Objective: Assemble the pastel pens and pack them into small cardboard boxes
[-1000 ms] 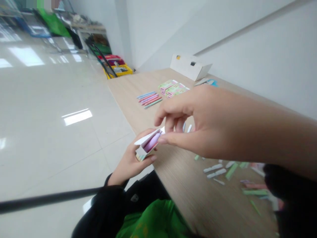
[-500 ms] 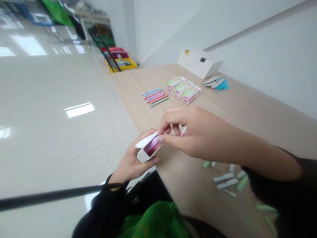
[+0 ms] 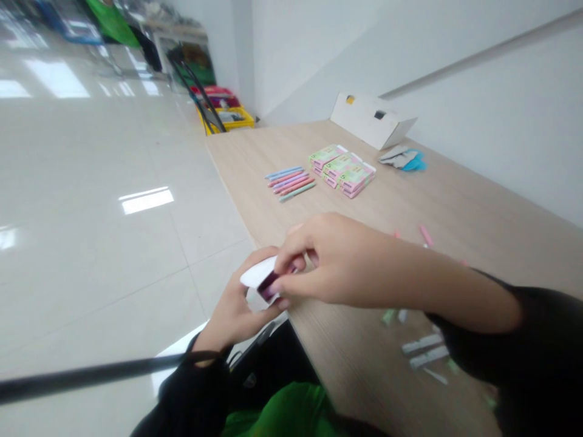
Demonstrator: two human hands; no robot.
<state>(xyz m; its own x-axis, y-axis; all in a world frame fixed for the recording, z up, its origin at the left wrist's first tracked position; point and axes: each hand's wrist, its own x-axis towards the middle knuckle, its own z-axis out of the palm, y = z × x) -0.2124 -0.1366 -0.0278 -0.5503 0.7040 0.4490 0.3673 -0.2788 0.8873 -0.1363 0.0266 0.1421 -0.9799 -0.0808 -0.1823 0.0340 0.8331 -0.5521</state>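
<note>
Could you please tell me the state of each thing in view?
Small box: open, held in left hand
Right hand: bent, at the box's opening
Pens: lying side by side
Green-and-pink boxes: stacked
White carton: standing
Yellow crate: open, holding things

On table [image 3: 237, 152]: pens [image 3: 294, 184] just left of stacked boxes [image 3: 348, 169], carton [image 3: 368, 124] behind near wall [image 3: 501, 115], pieces [image 3: 421, 344] either side of right forearm [image 3: 410, 273]. Beyond far-left corner: crate [image 3: 243, 124]. In left hand [image 3: 234, 309]: box [image 3: 257, 273], with right hand [image 3: 319, 261] at its mouth.
</note>
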